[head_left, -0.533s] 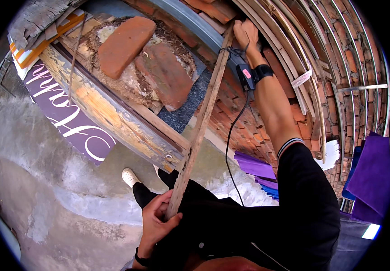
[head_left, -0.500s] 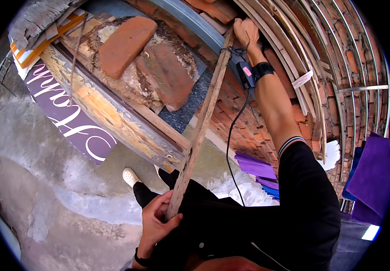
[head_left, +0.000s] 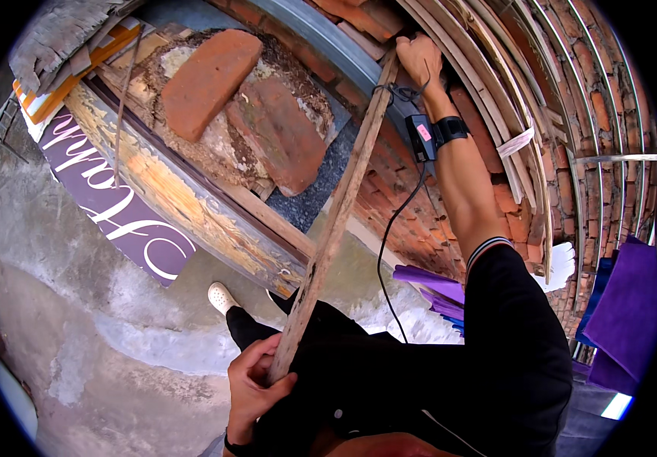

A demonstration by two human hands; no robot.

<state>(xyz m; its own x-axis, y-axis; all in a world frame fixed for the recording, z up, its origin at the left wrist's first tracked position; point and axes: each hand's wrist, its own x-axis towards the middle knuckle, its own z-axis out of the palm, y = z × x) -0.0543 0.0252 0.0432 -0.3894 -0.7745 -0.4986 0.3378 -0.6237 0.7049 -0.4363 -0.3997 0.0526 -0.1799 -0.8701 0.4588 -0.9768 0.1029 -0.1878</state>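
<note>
A long, narrow wooden strip [head_left: 336, 217] slants across the view from near my body up to the brick wall. Its near end lies in my left hand [head_left: 252, 385], between the thumb and the curled fingers. My right hand [head_left: 418, 59] reaches far forward and is closed at the strip's far end, beside a stack of thin wooden slats [head_left: 481, 91]. The fingertips of that hand are hidden. A black strap with a small black box [head_left: 420, 137] is round my right wrist, and a black cable [head_left: 384, 251] hangs down from it.
Left of the strip, two loose bricks [head_left: 210, 84] lie on a rubble-topped ledge edged by a worn timber beam [head_left: 184, 190]. A purple lettered board [head_left: 127, 209] leans below it. Purple cloth [head_left: 625, 312] hangs at the right, near a white glove [head_left: 561, 266].
The strip's near end and my left hand have shifted slightly toward me and to the left. My right hand stays at the far end, a little farther right.
</note>
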